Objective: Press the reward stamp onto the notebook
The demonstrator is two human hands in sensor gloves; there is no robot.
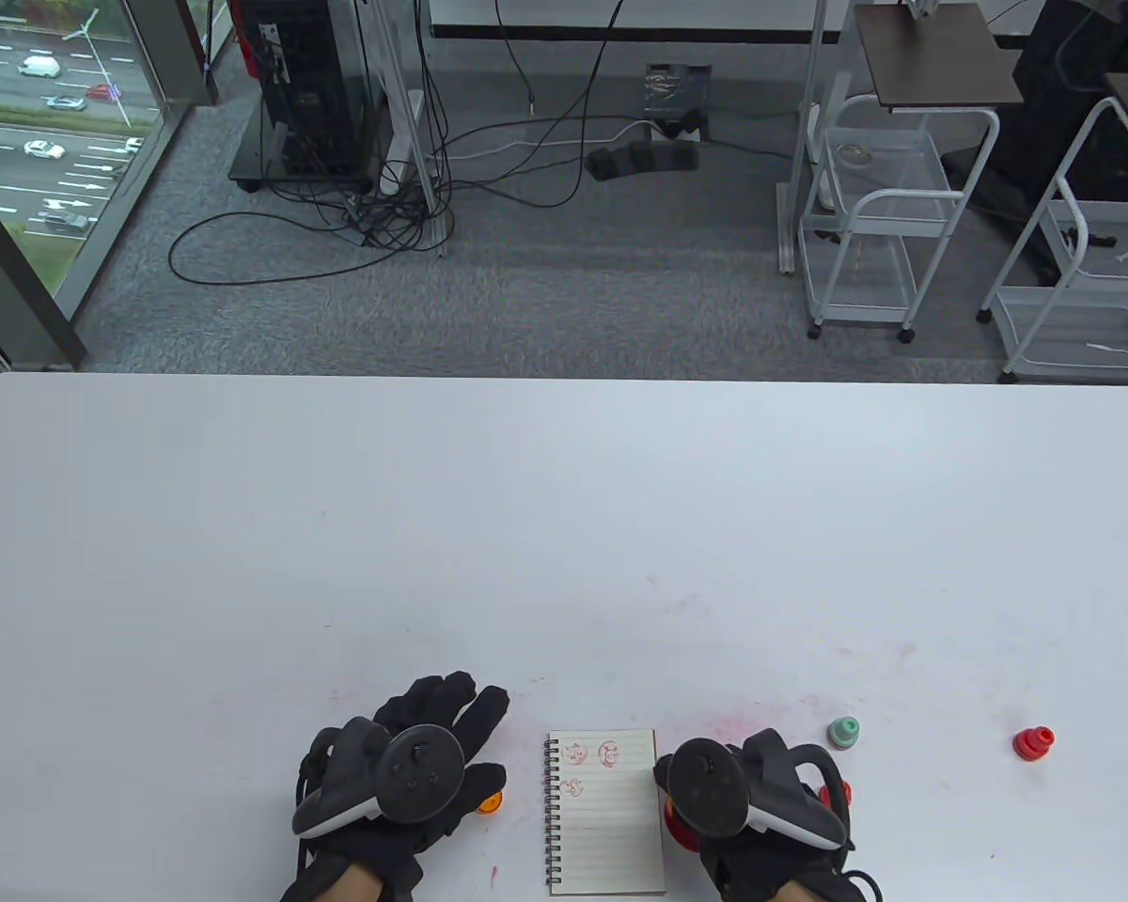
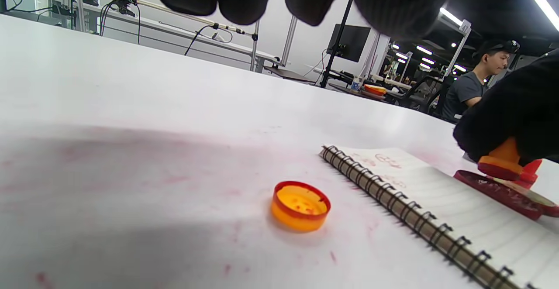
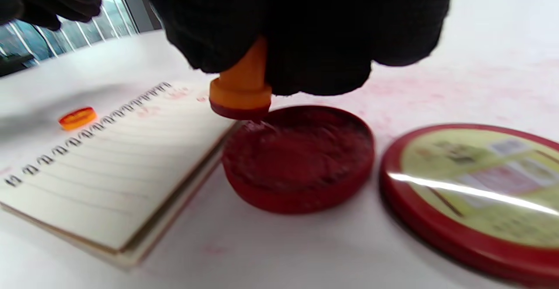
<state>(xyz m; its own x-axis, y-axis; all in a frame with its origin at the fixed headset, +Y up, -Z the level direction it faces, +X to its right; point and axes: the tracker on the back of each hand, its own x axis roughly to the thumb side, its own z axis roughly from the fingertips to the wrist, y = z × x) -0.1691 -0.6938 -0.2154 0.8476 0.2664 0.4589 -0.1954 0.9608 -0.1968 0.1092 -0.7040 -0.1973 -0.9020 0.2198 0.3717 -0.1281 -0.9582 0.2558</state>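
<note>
A small spiral notebook (image 1: 606,813) lies open near the table's front edge, with three red stamp marks on its top lines; it also shows in the left wrist view (image 2: 441,206) and the right wrist view (image 3: 118,158). My right hand (image 1: 743,799) grips an orange stamp (image 3: 242,90) and holds it just above the left rim of an open red ink pad (image 3: 299,156), right of the notebook. My left hand (image 1: 414,752) rests flat on the table left of the notebook, holding nothing. An orange stamp cap (image 2: 300,206) lies on the table between my left hand and the notebook.
The ink pad's lid (image 3: 476,193) lies right of the pad. A green stamp (image 1: 843,732) and a red stamp (image 1: 1033,743) stand on the table farther right. Red ink smears (image 1: 761,714) mark the table around the notebook.
</note>
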